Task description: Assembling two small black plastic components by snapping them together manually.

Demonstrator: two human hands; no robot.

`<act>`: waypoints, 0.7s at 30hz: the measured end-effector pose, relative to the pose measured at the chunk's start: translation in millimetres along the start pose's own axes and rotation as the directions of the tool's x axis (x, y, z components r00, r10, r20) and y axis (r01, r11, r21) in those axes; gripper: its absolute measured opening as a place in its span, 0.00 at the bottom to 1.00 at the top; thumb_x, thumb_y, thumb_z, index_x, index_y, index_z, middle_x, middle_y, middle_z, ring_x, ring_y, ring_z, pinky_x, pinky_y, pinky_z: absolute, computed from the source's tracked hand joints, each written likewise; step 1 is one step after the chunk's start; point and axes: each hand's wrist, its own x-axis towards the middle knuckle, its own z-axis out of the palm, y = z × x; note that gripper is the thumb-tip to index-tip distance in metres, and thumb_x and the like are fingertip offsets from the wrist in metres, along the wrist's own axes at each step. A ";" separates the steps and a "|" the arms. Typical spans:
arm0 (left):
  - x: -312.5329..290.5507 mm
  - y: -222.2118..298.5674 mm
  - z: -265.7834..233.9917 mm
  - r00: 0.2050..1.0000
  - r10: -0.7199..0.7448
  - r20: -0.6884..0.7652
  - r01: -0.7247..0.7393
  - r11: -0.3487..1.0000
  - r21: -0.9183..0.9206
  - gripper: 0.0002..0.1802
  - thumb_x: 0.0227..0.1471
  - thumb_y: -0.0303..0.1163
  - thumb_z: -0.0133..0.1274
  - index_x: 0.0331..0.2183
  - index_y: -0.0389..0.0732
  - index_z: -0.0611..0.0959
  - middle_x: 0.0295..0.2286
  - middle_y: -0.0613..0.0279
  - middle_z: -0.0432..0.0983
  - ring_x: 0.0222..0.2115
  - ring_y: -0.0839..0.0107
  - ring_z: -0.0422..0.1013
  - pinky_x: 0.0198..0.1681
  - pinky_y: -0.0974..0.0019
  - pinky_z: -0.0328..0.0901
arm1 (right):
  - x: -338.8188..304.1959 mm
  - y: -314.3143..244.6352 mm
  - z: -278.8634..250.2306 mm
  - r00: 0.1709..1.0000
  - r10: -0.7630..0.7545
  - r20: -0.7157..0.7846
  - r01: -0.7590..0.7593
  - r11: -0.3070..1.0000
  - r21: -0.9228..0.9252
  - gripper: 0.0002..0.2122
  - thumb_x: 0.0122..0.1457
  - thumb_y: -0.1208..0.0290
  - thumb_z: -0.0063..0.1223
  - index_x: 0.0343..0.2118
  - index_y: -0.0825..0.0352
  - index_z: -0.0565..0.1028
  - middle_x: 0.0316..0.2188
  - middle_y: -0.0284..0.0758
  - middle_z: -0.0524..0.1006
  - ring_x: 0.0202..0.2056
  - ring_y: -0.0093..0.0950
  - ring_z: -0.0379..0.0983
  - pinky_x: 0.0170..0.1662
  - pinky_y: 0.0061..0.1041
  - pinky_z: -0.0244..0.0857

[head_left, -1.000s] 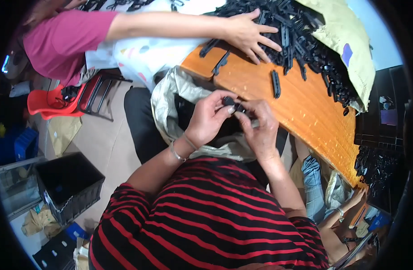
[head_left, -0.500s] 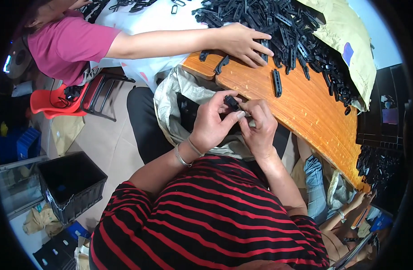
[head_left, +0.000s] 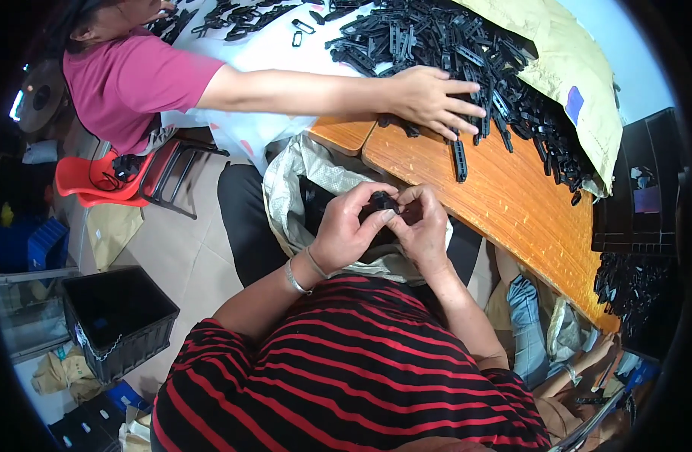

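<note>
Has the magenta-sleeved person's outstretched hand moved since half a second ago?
Yes. Judged against the seam in the wooden table, the co-worker's hand has moved rightward, nearer the loose black piece.

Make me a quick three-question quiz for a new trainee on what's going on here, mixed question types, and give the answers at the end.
1. Multiple choice: the left hand and the right hand meet at what?
A) a red cup
B) a small black part
C) a roll of white tape

2. True or false: an open black crate stands to the person's left.

3. Fill the gap: a co-worker's hand is at the edge of the heap of black parts on the wooden ____.

Key: 1 B; 2 True; 3 table.
</note>
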 end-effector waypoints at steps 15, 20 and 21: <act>-5.5 -25.2 -14.4 0.965 -0.261 0.025 0.260 0.965 0.036 0.07 0.50 0.24 0.57 0.34 0.35 0.80 0.29 0.58 0.76 0.28 0.74 0.72 0.33 0.71 0.68 | -10.5 4.2 8.5 0.985 -0.120 0.128 0.147 0.962 -0.231 0.16 0.47 0.66 0.68 0.34 0.67 0.72 0.28 0.38 0.71 0.29 0.34 0.71 0.31 0.30 0.66; -7.9 -45.2 -26.3 0.960 0.225 0.165 -0.276 0.671 0.688 0.13 0.46 0.28 0.60 0.37 0.37 0.80 0.31 0.53 0.76 0.29 0.60 0.75 0.35 0.65 0.70 | -16.3 -15.7 -44.0 0.926 -0.375 0.052 0.337 0.753 -0.566 0.11 0.45 0.73 0.65 0.33 0.63 0.76 0.32 0.36 0.73 0.34 0.37 0.72 0.33 0.33 0.68; -6.0 -37.9 -19.7 0.979 0.144 0.144 -0.203 0.750 0.629 0.15 0.45 0.27 0.60 0.38 0.36 0.79 0.31 0.53 0.76 0.30 0.59 0.75 0.36 0.64 0.69 | -10.0 -15.9 -58.9 0.937 -0.348 0.019 0.277 0.709 -0.649 0.12 0.44 0.75 0.64 0.34 0.64 0.76 0.34 0.36 0.73 0.37 0.38 0.71 0.35 0.34 0.68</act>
